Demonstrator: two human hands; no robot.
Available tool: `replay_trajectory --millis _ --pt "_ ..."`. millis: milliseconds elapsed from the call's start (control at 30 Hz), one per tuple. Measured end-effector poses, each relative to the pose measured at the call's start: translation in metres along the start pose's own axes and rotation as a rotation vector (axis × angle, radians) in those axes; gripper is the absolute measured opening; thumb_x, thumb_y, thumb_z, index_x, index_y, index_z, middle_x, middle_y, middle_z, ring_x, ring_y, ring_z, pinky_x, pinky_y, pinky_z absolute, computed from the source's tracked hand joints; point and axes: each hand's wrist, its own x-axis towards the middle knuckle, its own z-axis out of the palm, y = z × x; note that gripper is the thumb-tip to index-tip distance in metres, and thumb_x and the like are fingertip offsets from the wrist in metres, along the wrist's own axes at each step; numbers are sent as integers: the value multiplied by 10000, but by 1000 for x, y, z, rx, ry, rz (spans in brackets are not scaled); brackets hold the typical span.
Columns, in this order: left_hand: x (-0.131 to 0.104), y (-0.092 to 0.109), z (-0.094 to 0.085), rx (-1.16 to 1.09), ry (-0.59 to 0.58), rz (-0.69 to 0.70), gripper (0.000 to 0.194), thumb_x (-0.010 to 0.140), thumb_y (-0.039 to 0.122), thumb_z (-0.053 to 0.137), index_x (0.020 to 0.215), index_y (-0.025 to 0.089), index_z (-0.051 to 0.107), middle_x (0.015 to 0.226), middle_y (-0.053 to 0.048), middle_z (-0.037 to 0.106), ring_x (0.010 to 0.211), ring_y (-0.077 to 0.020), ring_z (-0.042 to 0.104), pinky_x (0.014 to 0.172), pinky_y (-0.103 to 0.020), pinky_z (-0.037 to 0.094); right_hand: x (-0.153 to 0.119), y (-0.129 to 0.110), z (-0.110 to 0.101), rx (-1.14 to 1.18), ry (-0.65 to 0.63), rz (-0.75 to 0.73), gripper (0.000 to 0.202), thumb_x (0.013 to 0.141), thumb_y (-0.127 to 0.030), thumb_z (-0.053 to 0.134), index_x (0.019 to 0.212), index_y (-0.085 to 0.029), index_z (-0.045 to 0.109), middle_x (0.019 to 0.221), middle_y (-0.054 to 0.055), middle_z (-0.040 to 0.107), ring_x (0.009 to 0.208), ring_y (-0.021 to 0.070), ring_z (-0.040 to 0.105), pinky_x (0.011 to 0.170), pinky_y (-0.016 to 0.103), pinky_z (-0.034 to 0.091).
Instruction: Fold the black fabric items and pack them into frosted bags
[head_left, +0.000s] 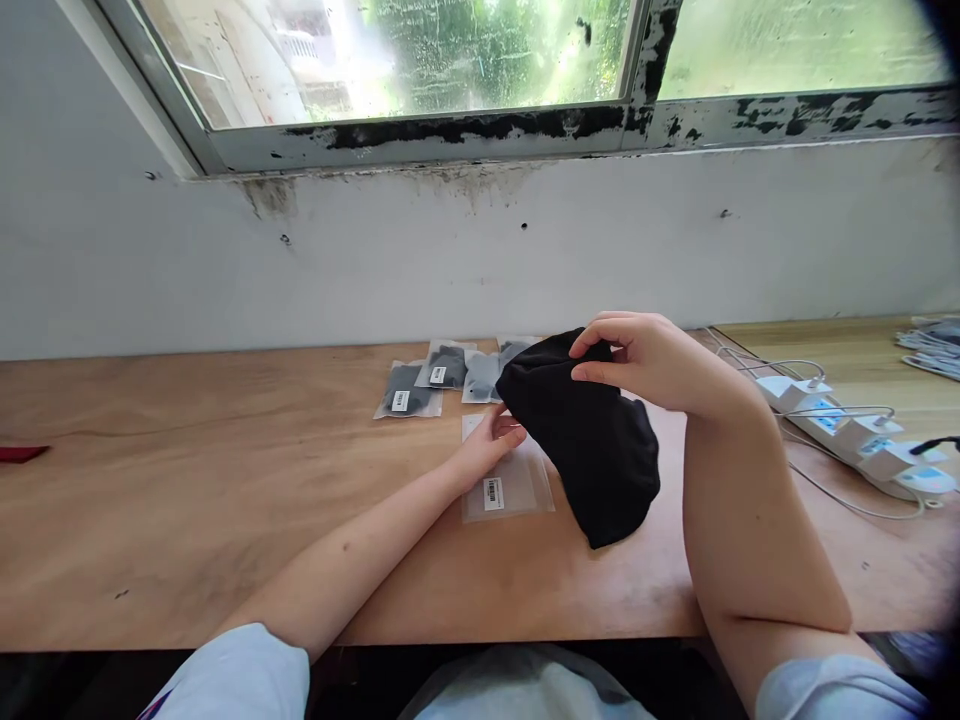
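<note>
My right hand (637, 358) pinches the upper edge of a piece of black cloth (585, 430) between thumb and fingers. The cloth hangs down in loose folds, its lower corner over the tabletop. My left hand (491, 447) is curled at the upper part of a clear plastic bag (521, 492), beside the cloth's left edge. Its fingertips are partly hidden, and whether they also touch the cloth is unclear. The bag lies flat on the table and has a white barcode label (493, 494).
Several packed bags with dark contents (409, 390) lie behind my left hand. A white power strip (855, 435) with plugs and cables stands at the right of the wooden table (225, 480). Bundled grey cables (934, 345) are at far right, a red object (22, 454) at far left.
</note>
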Motion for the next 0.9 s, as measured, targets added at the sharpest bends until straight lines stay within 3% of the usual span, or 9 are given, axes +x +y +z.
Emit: replay_trajectory --millis 167,333,433,533,633,733,833,867,900 --pt "-8 36 -1 -252 -25 20 530 819 360 775 1289 212 580 1216 -115 661 1119 -267 632 908 -396 528 -16 -23 -10 74 155 12 345 901 -562 588 994 -269 745 976 27 681 760 168 623 644 318 491" --pt "-28 87 -20 -367 -120 41 457 811 284 780 1242 226 637 1241 -79 662 1116 -259 652 884 -358 557 -40 -30 -28 140 345 77 456 864 -638 596 1086 -268 746 1031 77 689 794 198 647 595 338 478" --pt "-42 117 -38 -333 -61 111 439 821 278 757 1243 258 638 1158 -42 694 1032 -239 692 832 -339 579 -50 -33 -35 225 378 87 399 839 -601 662 1061 -281 751 950 72 684 735 181 636 545 326 435" --pt "-43 135 -61 -313 100 221 385 809 269 752 1177 277 642 1033 -2 705 880 -184 707 735 -282 576 -46 -30 -35 283 318 79 324 836 -520 710 1027 -263 758 787 38 661 640 158 612 502 298 405" --pt "-24 129 -85 -256 273 220 389 807 278 746 1171 265 610 951 -4 685 750 -142 668 645 -241 540 -26 -15 -22 319 147 94 327 845 -468 707 1055 -222 758 700 20 666 611 161 622 502 281 434" --pt "4 98 -97 -19 470 90 326 830 261 683 1136 200 587 946 -43 656 785 -166 650 682 -280 535 4 11 13 335 -93 179 256 833 -376 716 1039 -228 753 744 15 720 674 176 672 556 269 486" --pt "17 61 -85 526 714 -16 353 802 170 658 1144 179 573 1067 -88 618 967 -222 632 860 -375 523 33 40 68 307 -279 289 180 790 -236 725 968 -218 749 795 17 751 740 193 711 582 246 498" --pt "16 52 -75 709 697 30 339 792 149 655 1123 173 587 1108 -106 605 1038 -246 614 923 -402 501 40 49 86 292 -320 342 163 770 -193 726 930 -206 747 793 21 752 734 198 716 575 242 494" --pt "12 45 -63 847 595 101 270 814 150 629 1082 169 607 1104 -112 603 1061 -257 606 953 -411 486 45 58 104 298 -362 389 142 757 -162 722 893 -198 744 806 25 755 720 199 719 563 239 490"
